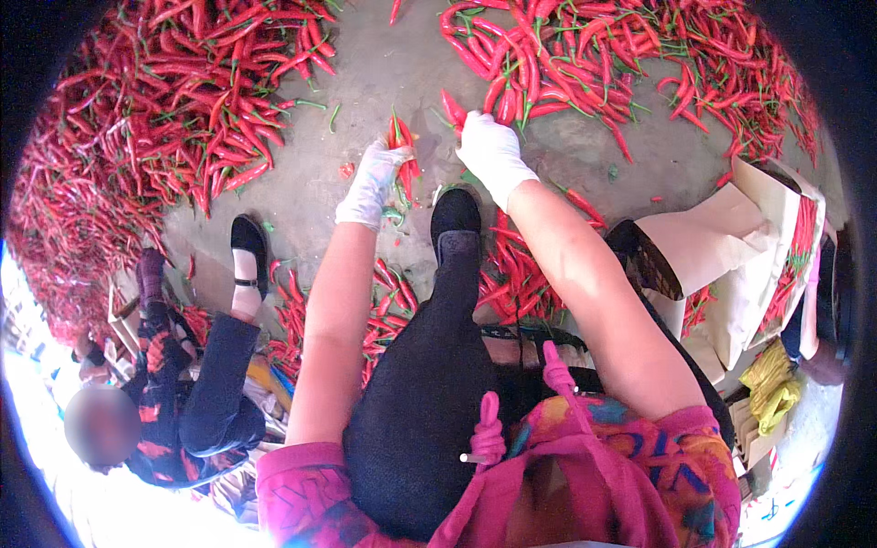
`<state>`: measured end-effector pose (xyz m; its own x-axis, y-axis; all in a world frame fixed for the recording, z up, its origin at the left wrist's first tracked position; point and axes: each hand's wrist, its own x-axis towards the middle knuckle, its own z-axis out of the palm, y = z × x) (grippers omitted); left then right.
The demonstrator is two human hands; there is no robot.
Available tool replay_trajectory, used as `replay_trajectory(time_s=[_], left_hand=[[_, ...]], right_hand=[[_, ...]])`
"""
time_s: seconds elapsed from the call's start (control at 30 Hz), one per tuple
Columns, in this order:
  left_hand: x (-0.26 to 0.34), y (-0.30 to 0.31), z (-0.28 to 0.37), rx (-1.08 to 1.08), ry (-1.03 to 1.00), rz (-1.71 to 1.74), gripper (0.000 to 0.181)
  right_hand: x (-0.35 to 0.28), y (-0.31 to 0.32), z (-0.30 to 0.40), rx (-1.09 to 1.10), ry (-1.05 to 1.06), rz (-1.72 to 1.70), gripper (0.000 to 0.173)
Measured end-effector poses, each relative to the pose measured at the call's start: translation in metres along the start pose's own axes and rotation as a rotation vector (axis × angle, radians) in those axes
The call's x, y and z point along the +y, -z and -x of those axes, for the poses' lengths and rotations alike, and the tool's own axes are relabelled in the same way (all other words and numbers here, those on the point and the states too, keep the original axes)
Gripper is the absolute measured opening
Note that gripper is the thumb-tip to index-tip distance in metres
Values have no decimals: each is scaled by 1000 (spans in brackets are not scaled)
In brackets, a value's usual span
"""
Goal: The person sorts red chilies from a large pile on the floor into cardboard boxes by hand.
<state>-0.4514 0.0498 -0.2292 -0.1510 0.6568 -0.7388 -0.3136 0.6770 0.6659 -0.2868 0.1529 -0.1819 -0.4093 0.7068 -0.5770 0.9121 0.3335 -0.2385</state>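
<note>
My left hand, in a thin whitish glove, is closed around several red chili peppers with green stems. Their ends stick out above and below the fist. To its right my right hand, in a white glove, is at the near edge of a spread of red chili peppers. One red chili pepper shows just beyond its fingers; the back of the hand hides whether the fingers grip it. Below both hands is my black shoe on the grey concrete floor.
A large chili heap covers the left. More chilies lie beside my legs. At right stand paper-lined boxes holding chilies, near a yellow plastic bag. Another person sits at lower left, one shoe on the floor.
</note>
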Motion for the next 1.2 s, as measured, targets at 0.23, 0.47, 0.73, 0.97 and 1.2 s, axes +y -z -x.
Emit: replay_trajectory(time_s=[0.23, 0.47, 0.73, 0.97, 1.2], left_hand=[[76, -27, -15, -7, -384, 138, 17], [126, -85, -95, 77, -1037, -1576, 19], [74, -57, -50, 225, -902, -873, 25], [131, -41, -100, 444, -271, -1111, 37], [102, -31, -82, 479, -557, -233, 33]], right_hand=[[33, 27, 20, -212, -46, -923, 35], [93, 78, -21, 321, -89, -442, 44], [161, 79, -30, 368, -115, -406, 47], [78, 68, -21, 194, 127, -941, 35], [81, 22, -18, 231, 177, 21, 34]])
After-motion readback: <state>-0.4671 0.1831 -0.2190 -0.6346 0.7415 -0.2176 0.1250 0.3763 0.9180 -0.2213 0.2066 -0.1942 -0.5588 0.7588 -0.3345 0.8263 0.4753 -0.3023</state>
